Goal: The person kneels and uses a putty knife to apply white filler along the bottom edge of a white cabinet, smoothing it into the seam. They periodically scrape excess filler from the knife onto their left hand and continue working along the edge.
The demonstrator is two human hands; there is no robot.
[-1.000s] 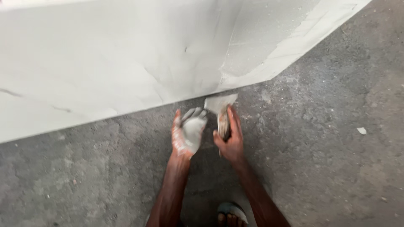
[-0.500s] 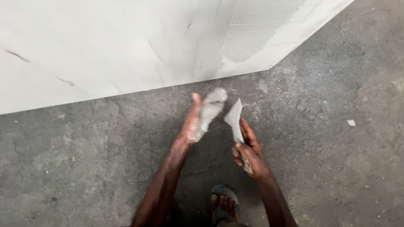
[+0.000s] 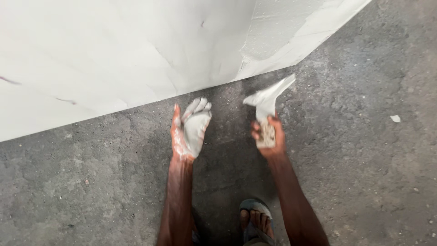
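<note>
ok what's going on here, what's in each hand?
A person stands on a rough grey concrete floor beside a large white slab. The right hand grips a putty knife by its handle, the pale-smeared blade pointing up and away. The left hand is open, palm up, holding no tool, its palm and fingers coated in white paste. The two hands are apart, neither touching the slab. A sandalled foot shows below.
</note>
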